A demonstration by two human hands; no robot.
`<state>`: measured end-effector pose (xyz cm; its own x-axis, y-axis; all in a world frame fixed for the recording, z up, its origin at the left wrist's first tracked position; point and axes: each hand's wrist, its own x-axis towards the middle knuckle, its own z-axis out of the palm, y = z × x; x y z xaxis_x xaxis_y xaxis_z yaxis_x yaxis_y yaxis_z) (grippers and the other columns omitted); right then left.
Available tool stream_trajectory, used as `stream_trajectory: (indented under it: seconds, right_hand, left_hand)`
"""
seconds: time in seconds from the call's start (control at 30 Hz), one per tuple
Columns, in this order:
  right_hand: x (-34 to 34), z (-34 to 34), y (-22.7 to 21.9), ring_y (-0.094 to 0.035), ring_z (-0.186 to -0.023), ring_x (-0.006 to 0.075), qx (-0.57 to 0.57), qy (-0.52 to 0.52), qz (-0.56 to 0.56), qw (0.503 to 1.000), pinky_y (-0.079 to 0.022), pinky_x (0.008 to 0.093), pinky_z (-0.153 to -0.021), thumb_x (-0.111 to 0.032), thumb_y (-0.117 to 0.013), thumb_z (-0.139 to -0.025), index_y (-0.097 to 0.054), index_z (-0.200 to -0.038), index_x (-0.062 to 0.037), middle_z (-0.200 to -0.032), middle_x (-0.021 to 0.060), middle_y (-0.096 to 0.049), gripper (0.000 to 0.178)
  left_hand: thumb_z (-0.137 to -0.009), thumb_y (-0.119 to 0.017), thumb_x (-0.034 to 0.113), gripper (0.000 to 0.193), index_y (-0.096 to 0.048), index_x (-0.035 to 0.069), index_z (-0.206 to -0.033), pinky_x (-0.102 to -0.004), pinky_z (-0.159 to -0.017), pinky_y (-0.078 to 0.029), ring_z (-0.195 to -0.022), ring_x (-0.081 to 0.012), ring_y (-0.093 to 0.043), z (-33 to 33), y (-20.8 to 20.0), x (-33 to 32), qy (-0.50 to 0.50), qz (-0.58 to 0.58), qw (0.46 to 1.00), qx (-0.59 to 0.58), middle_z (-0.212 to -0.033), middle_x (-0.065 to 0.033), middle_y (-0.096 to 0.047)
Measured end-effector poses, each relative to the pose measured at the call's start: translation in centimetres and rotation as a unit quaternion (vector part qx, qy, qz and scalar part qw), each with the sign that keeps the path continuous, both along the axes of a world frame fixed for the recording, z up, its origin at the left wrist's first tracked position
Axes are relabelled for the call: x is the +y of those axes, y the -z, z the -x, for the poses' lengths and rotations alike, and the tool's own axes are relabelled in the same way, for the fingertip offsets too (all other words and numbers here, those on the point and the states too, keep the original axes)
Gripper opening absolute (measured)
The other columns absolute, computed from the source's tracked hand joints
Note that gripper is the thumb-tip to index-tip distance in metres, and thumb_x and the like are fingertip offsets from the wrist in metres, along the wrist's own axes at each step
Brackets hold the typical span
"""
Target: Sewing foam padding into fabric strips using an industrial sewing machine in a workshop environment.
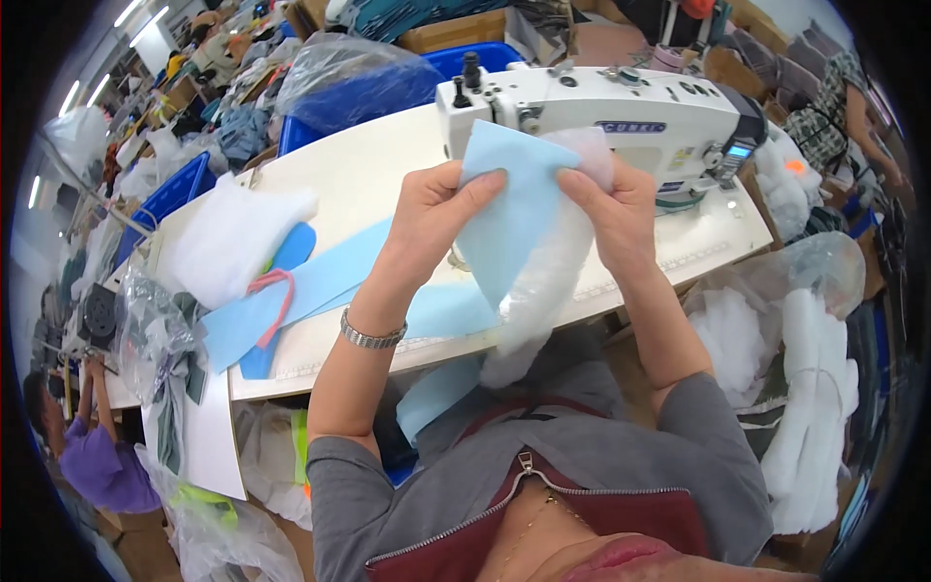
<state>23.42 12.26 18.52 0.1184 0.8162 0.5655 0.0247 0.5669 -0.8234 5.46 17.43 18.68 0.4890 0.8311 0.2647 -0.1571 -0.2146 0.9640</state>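
Observation:
A light blue fabric piece (511,194) is raised in front of the sewing machine (621,136), pinched at both sides. My left hand (432,215) is closed on its left edge, thumb on the front. On the other side my right hand (621,209) grips it together with fluffy white wadding (553,276), which hangs behind the fabric down past the table's front edge. My fingers behind the cloth are hidden. The machine's needle area is also covered by the cloth. Below my hands another light blue piece (446,310) lies on the white tabletop (373,165).
On the table's left are white wadding (233,238), long blue strips (339,262) and a pink strip (276,291). A blue bin (359,102) with plastic stands behind. Rolled white wadding (805,407) sits at right. Other people work at far left and right.

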Motion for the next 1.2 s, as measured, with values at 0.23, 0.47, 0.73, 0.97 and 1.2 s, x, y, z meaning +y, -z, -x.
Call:
stream_trajectory:
  seconds: [0.23,0.47,0.73,0.97,1.2]
  right_hand:
    - [0.4,-3.1,1.6,-0.054,-0.071,0.0049,0.131,-0.010,0.042,0.990,-0.043,0.0187,-0.062,-0.019,-0.059,-0.086,-0.064,-0.093,0.0014,-0.081,0.0005,-0.062,0.022]
    - [-0.8,-2.6,0.6,-0.056,-0.081,0.0076,0.152,0.016,0.021,0.988,-0.044,0.0209,-0.071,-0.015,-0.058,-0.086,-0.063,-0.099,-0.0001,-0.095,0.0044,-0.062,0.020]
    - [-1.5,-2.7,2.4,-0.053,-0.097,0.0112,0.053,-0.017,0.011,0.998,-0.042,0.0248,-0.083,-0.021,-0.051,-0.089,-0.056,-0.111,0.0021,-0.112,0.0096,-0.056,0.033]
    - [-3.3,-3.9,-0.3,-0.053,-0.093,0.0135,0.011,-0.072,0.071,0.995,-0.042,0.0261,-0.082,-0.021,-0.061,-0.082,-0.045,-0.124,0.0009,-0.106,0.0086,-0.055,0.049]
    - [-3.8,-2.7,0.3,-0.054,-0.079,0.0080,0.004,-0.010,0.134,0.991,-0.043,0.0199,-0.070,0.004,-0.064,-0.073,-0.050,-0.120,-0.0008,-0.086,0.0014,-0.057,0.050]
  left_hand:
    - [-0.081,-0.062,0.012,0.016,-0.065,-0.001,-0.089,-0.0210,-0.066,-0.046,-0.072,-0.0103,-0.059,-0.7,-0.3,-1.7,-0.122,-0.070,0.989,-0.046,-0.084,-0.0046,-0.065]
    - [-0.080,-0.061,0.004,0.018,-0.064,0.000,-0.097,-0.0239,-0.076,-0.046,-0.081,-0.0152,-0.060,-5.1,0.1,-4.0,-0.004,-0.126,0.979,-0.157,-0.097,-0.0066,-0.063]
    - [-0.081,-0.061,0.006,0.016,-0.064,0.000,-0.096,-0.0201,-0.066,-0.047,-0.075,-0.0081,-0.059,-5.4,2.1,-3.4,0.062,0.053,0.974,-0.213,-0.084,-0.0031,-0.064]
    - [-0.082,-0.060,0.004,0.012,-0.063,-0.003,-0.092,-0.0201,-0.066,-0.047,-0.075,-0.0087,-0.059,-4.6,3.3,-4.4,-0.024,0.014,0.986,-0.163,-0.083,-0.0041,-0.063]
    - [-0.080,-0.060,0.000,0.046,-0.042,-0.001,-0.122,-0.0259,-0.081,-0.045,-0.092,-0.0153,-0.057,-4.3,3.8,-5.4,-0.021,-0.030,0.985,-0.166,-0.100,-0.0097,-0.059]
